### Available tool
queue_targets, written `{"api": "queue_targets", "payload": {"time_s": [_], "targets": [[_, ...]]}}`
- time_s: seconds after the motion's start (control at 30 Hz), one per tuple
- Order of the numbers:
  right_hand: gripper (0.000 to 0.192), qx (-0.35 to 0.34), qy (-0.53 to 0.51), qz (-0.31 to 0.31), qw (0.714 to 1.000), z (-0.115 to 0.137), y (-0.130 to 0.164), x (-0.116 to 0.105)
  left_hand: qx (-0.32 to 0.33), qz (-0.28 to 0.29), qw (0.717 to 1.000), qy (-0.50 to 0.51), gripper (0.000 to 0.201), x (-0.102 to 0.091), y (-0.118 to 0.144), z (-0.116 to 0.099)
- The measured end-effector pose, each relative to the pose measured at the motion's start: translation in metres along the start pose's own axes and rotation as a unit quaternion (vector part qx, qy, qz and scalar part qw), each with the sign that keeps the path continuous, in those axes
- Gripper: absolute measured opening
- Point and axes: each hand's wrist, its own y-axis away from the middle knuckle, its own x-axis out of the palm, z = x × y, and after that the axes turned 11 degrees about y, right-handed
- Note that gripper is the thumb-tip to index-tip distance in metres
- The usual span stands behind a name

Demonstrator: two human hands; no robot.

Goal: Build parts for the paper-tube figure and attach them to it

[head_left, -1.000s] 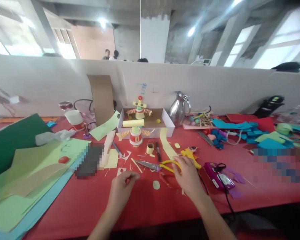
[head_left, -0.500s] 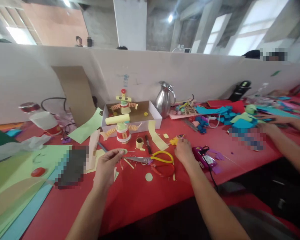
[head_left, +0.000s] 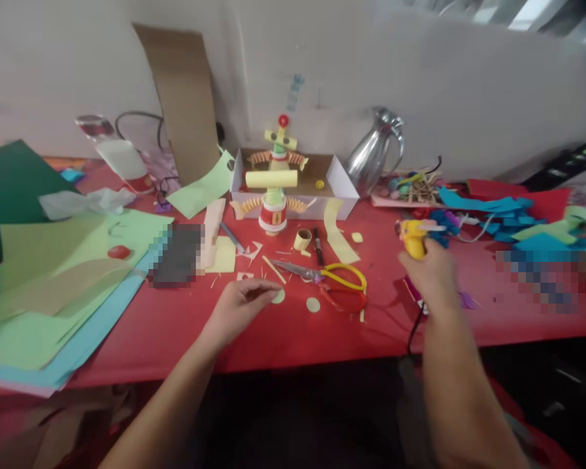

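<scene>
Head view: left hand (head_left: 238, 307) pinches paper disc (head_left: 278, 298), right hand (head_left: 433, 268) grips glue gun (head_left: 413, 237), box (head_left: 340, 178) holds 1 figure (head_left: 279, 149).

The glue gun (head_left: 414, 236) is yellow and small, with a darker nose and a pale stick jutting from its rear. Its barrel runs nearly level, nose to the left of the view, and its handle slopes down into the right grip (head_left: 430, 264), which covers the lower part. It is over the right half of the red desk (head_left: 273, 345).

The paper disc (head_left: 279, 298) is pale yellow-green, thin and round, pinched at its edge by the left grip (head_left: 247, 303). The fingertips hide its upper part; whether it touches the desk is unclear.
</scene>
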Motion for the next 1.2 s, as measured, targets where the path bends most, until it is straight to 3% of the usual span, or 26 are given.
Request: {"api": "queue_targets", "payload": {"time_s": [0.03, 0.1, 0.17, 0.27, 0.37, 0.57, 0.8, 1.2], "targets": [[0.032, 0.004, -0.107, -0.001, 0.994, -0.002, 0.010, -0.007, 0.001, 0.021, 0.999, -0.046, 0.018, 0.002, 0.006, 0.004], [0.036, -0.013, -0.302, 0.061, 0.951, -0.001, 0.036, -0.020, 0.027, 0.053, 0.989, -0.137, 0.017, 0.006, 0.015, 0.015], [0.038, -0.045, -0.381, 0.157, 0.910, 0.003, 0.064, -0.029, 0.090, 0.060, 0.972, -0.209, 0.019, 0.009, 0.020, 0.025], [0.032, -0.112, -0.381, 0.287, 0.872, 0.014, 0.100, -0.039, 0.194, 0.014, 0.940, -0.280, 0.021, 0.009, 0.031, 0.035], [0.034, -0.169, -0.363, 0.362, 0.841, 0.022, 0.121, -0.039, 0.238, -0.045, 0.902, -0.357, 0.021, 0.005, 0.049, 0.037], [0.054, -0.241, -0.359, 0.433, 0.791, 0.034, 0.134, -0.025, 0.270, -0.022, 0.838, -0.474, 0.028, 0.003, 0.081, 0.045], [0.054, -0.263, -0.300, 0.443, 0.803, 0.044, 0.136, -0.018, 0.283, -0.029, 0.806, -0.519, 0.029, 0.006, 0.080, 0.050], [0.047, -0.298, -0.217, 0.408, 0.836, 0.051, 0.136, -0.015, 0.288, -0.023, 0.794, -0.534, 0.028, 0.004, 0.080, 0.053]]}}
